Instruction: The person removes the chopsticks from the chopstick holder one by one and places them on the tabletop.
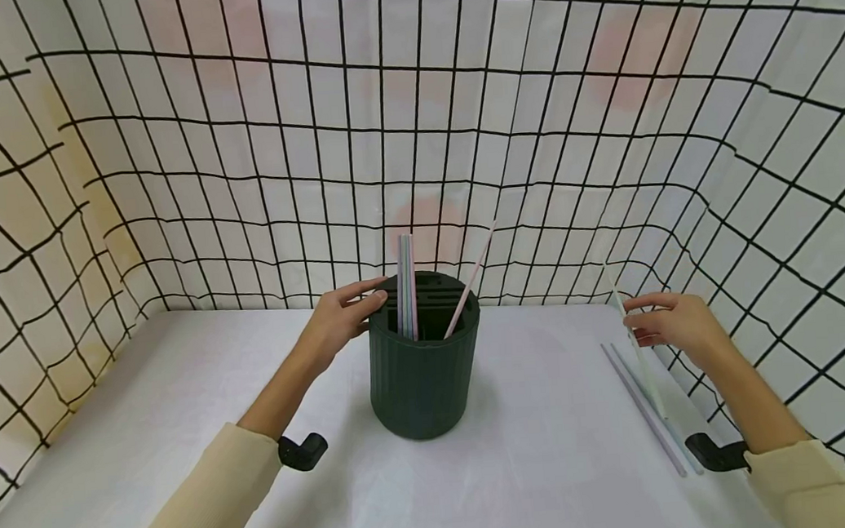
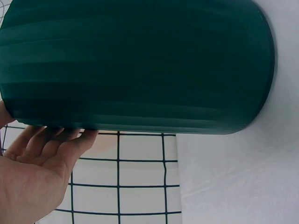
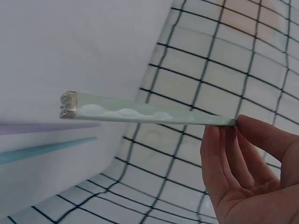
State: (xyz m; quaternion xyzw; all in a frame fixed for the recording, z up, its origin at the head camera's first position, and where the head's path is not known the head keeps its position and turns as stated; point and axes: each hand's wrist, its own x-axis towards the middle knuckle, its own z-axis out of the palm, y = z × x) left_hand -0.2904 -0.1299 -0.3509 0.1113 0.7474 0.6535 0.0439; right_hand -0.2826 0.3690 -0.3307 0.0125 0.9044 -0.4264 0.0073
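Observation:
My left hand (image 1: pixel 338 319) holds the rim of a dark green ribbed utensil holder (image 1: pixel 426 390), which stands upright on the table. In the left wrist view its fingertips meet the holder's side. Several pastel chopsticks (image 1: pixel 406 290) stand together in the holder's left part, while a pink chopstick (image 1: pixel 471 280) leans to the right in it. Off to the right, my right hand (image 1: pixel 680 324) pinches a pale green chopstick (image 3: pixel 126 113) near one end. Its silver-capped end points away from the fingers. Below it, a purple chopstick (image 1: pixel 642 408) and a light blue chopstick (image 1: pixel 680 442) lie side by side.
Black wire grid (image 1: pixel 430 157) over white sheeting encloses the back and both sides. The right hand is close to the right grid wall. A white cloth surface (image 1: pixel 540 468) spreads under everything.

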